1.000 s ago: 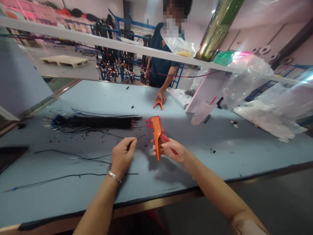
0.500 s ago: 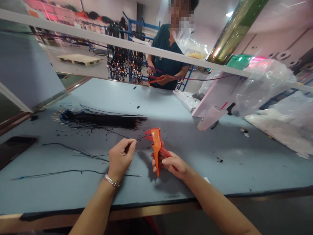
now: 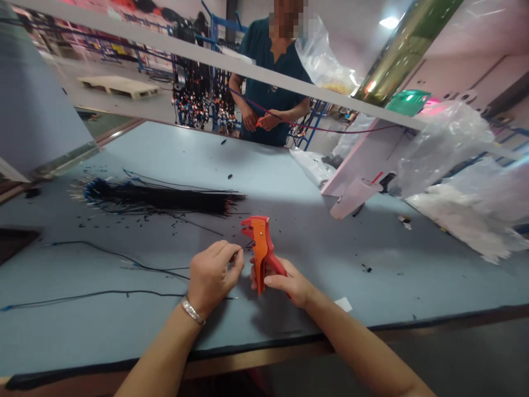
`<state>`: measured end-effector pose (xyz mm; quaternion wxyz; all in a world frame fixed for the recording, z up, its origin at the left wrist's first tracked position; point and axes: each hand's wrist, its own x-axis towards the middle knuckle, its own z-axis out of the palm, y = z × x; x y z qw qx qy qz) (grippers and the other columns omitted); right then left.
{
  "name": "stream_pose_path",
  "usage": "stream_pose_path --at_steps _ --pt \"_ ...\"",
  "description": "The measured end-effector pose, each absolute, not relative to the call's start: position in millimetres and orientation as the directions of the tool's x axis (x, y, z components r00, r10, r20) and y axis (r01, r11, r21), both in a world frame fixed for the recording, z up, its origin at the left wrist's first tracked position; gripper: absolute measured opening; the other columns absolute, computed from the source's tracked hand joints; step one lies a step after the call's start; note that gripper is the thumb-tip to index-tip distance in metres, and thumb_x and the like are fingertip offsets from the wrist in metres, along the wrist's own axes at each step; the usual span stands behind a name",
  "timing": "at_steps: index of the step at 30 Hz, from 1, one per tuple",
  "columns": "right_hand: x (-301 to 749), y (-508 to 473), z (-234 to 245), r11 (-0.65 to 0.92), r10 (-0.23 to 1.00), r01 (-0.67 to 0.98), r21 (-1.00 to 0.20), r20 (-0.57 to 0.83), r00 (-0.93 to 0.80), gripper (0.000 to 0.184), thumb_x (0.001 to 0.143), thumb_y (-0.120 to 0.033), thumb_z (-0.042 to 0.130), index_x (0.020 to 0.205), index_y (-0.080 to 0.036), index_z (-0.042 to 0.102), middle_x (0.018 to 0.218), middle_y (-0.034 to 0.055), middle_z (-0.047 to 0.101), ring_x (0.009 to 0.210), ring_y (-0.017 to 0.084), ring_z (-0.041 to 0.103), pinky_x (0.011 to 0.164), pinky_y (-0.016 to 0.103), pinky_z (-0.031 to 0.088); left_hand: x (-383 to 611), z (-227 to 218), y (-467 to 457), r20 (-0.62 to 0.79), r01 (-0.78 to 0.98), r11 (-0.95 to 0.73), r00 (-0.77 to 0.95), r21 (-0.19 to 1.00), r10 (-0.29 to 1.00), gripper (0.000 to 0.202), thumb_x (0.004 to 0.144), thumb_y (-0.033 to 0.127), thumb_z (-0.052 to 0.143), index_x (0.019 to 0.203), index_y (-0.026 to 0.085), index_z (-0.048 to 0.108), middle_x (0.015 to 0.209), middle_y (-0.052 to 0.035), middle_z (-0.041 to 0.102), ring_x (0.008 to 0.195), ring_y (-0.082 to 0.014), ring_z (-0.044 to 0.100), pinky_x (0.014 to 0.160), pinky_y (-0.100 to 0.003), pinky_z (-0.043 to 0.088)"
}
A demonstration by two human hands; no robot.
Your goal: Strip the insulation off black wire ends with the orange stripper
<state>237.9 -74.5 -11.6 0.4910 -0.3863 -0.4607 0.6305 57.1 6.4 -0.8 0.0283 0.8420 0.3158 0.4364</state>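
Observation:
My right hand [image 3: 285, 282] is wrapped round the handles of an orange and red wire stripper [image 3: 261, 240], which stands upright with its jaws toward the left. Close to those jaws, my left hand [image 3: 217, 273] pinches a thin black wire, mostly hidden by the fingers; its short end shows near the fingertips. Under and left of this hand, black wires with blue ends [image 3: 95, 292] lie on the table. Beyond it is a thick bundle of black wires [image 3: 173, 198], its blue terminals and pale tips at the left.
A blue-grey table top [image 3: 372, 298] carries small black scraps. At the right stand a translucent cup-like holder [image 3: 355, 198] and plastic bags [image 3: 463, 204]. A white rail [image 3: 198, 55] crosses above the far side, where a co-worker [image 3: 268, 82] stands. A dark phone-like slab [image 3: 16, 242] lies at left.
My left hand has moved right and slightly down, nearer the stripper. Less of the pinched wire shows, and it no longer reaches into the jaws. The co-worker's hands have come closer together.

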Motion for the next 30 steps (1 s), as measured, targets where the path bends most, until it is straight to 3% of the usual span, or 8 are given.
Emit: stream_pose_path --at_steps 8,14,19,25,30 --pt "234.5 -79.8 -5.2 0.023 0.976 -0.056 -0.998 0.035 -0.214 0.037 0.082 -0.045 0.064 0.105 -0.018 0.054 0.088 0.005 0.059 0.076 0.018 0.057 0.072 0.033 0.047 59.3 5.0 2.4 0.717 0.462 -0.807 0.411 0.368 0.563 0.019 0.085 0.017 0.052 0.068 0.019 0.06 0.059 0.0026 0.056 0.056 -0.0093 0.05 0.057 -0.024 0.037" --pt "229.4 -86.1 7.4 0.137 0.989 0.339 -0.931 0.111 -0.096 0.018 0.083 -0.031 0.058 0.096 -0.019 0.056 0.081 0.0028 0.059 0.07 0.017 0.051 0.068 0.031 0.043 59.1 6.6 2.5 0.731 0.453 -0.819 0.414 0.351 0.542 0.019 0.085 0.017 0.053 0.067 0.019 0.059 0.058 0.0019 0.056 0.055 -0.0095 0.05 0.055 -0.023 0.037" --pt "224.8 -87.1 9.2 0.2 0.977 0.541 -0.817 0.206 -0.05 0.041 0.078 -0.022 0.06 0.117 -0.021 0.051 0.1 0.0081 0.062 0.086 0.024 0.057 0.08 0.039 0.045 56.9 5.5 2.8 0.748 0.437 -0.825 0.395 0.358 0.534 0.017 0.086 0.017 0.054 0.07 0.019 0.06 0.057 0.0018 0.056 0.054 -0.0091 0.05 0.054 -0.023 0.037" --pt "224.1 -86.3 10.2 0.198 0.972 0.571 -0.797 0.234 -0.011 0.041 0.077 -0.021 0.059 0.117 -0.02 0.051 0.099 0.0091 0.062 0.087 0.025 0.057 0.08 0.039 0.044 56.7 11.9 2.2 0.758 0.372 -0.863 0.434 0.341 0.487 0.016 0.087 0.017 0.053 0.074 0.018 0.061 0.057 0.0017 0.057 0.052 -0.0087 0.05 0.051 -0.022 0.038" --pt "230.6 -87.3 11.8 0.132 0.991 0.396 -0.909 0.125 -0.044 0.026 0.08 -0.028 0.059 0.104 -0.02 0.055 0.085 0.0028 0.059 0.072 0.018 0.052 0.071 0.033 0.043 57.6 9.6 2.3 0.703 0.367 -0.84 0.466 0.399 0.537 0.018 0.088 0.019 0.052 0.075 0.018 0.064 0.057 0.0009 0.06 0.051 -0.0085 0.05 0.053 -0.022 0.041"
